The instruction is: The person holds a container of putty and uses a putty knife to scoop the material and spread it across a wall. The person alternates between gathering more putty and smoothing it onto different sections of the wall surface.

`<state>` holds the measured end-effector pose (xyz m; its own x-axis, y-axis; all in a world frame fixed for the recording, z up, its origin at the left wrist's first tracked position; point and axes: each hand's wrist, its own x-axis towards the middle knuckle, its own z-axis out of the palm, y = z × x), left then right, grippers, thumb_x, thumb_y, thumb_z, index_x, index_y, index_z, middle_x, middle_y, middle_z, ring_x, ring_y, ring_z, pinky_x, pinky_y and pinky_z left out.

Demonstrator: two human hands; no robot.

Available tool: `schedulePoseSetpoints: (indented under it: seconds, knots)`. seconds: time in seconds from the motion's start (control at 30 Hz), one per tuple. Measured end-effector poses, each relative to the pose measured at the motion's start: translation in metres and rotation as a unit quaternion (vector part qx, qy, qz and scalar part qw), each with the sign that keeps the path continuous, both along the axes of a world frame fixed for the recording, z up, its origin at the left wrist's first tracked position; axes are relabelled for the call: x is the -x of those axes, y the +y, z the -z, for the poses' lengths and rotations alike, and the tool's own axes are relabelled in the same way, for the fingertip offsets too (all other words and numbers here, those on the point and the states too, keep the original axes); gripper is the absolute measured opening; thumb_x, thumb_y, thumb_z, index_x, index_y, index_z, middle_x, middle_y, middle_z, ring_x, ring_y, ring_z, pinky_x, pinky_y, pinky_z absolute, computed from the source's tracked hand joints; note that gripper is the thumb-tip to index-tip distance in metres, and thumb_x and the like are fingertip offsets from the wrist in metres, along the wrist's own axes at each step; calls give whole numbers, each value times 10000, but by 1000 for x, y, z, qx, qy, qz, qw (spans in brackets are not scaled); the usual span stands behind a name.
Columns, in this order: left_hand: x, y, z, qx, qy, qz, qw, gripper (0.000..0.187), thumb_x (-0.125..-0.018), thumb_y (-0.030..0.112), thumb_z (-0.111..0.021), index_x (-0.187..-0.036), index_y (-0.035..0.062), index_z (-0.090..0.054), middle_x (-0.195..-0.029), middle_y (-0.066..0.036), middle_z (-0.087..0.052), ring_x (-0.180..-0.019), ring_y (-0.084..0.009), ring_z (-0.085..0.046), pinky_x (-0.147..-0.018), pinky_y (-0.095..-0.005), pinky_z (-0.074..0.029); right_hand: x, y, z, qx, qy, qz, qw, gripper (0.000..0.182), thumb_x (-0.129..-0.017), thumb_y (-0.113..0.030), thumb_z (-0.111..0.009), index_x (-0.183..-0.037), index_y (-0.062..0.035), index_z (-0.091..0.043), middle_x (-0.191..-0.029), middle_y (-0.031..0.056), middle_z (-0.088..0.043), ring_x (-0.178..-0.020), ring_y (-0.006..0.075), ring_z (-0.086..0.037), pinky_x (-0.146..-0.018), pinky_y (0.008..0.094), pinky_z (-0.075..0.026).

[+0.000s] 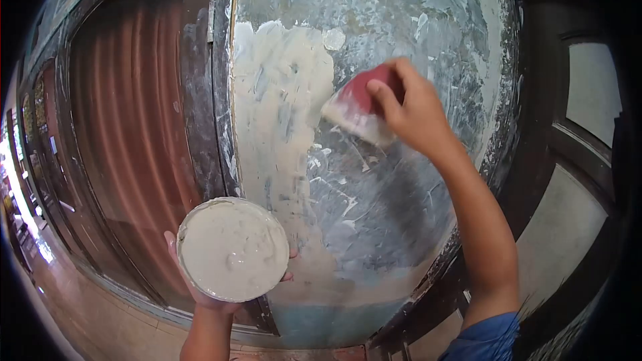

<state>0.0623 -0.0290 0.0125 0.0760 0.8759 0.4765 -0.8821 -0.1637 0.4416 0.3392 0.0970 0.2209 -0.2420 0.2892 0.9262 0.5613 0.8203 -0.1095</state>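
Observation:
My right hand [411, 103] is closed around a red putty scraper [361, 93], thumb on its near face. Off-white putty coats the scraper's wide lower edge, which lies close over the grey wall [401, 194]. Low on the left, my left hand [194, 287] holds up a round tub of putty [234, 247] from beneath. Fingertips show at both sides of the tub; the palm is hidden under it. The creamy putty inside is nearly level with the rim. A band of smeared putty [274, 107] covers the wall's left part, with a small round dab [334, 39] at its upper right.
A dark wooden frame [207, 93] borders the wall on the left, beside a window with a reddish-brown curtain [134, 127]. To the right stands a dark door [555, 140] with pale panels. Tiled floor [120, 321] shows at the lower left.

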Motion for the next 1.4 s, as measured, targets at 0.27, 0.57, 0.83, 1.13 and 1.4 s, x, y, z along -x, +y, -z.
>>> schedulePoseSetpoints:
  seconds: [0.27, 0.57, 0.83, 1.13, 1.4]
  knots:
    - [15, -13, -5, -19, 8, -31, 999, 1105, -826, 977, -342, -1601, 191, -365, -1520, -291, -473, -1187, -715, -519, -755, -808, -532, 3, 54, -60, -52, 77, 103, 990, 450, -962, -373, -742, -1140, 23, -625, -1023, 276, -734, -965, 444, -715, -850, 485, -558]
    - [33, -11, 8, -46, 52, -53, 996, 1088, -831, 961, -368, -1608, 199, -350, -1550, -304, -422, -1212, -756, -464, -798, -854, -510, 8, 82, -64, -89, 73, 128, 985, 462, -982, -419, -686, -1189, -13, -608, -1048, 241, -729, -1025, 440, -671, -942, 591, -442]
    - [37, -7, 11, -39, 32, -43, 998, 1099, -822, 959, -385, -1607, 191, -349, -1539, -312, -431, -1194, -775, -454, -792, -856, -511, 15, 79, -68, -98, 79, 163, 979, 426, -982, -406, -682, -1140, -18, -605, -1055, 238, -735, -1038, 440, -673, -931, 602, -444]
    - [40, -6, 13, -15, -17, -38, 999, 1099, -821, 963, -369, -1617, 205, -331, -1576, -302, -390, -1207, -795, -425, -817, -894, -468, 24, 79, -65, -145, 34, 213, 966, 442, -980, -416, -672, -1116, -1, -606, -1034, 237, -734, -1006, 455, -678, -925, 603, -439]
    - [44, -5, 16, -28, -18, -33, 999, 1104, -825, 966, -359, -1616, 196, -330, -1558, -311, -409, -1192, -783, -451, -784, -870, -498, 29, 83, -65, -148, 45, 188, 970, 457, -987, -426, -660, -1119, 6, -592, -1016, 249, -727, -1014, 453, -666, -914, 617, -434]
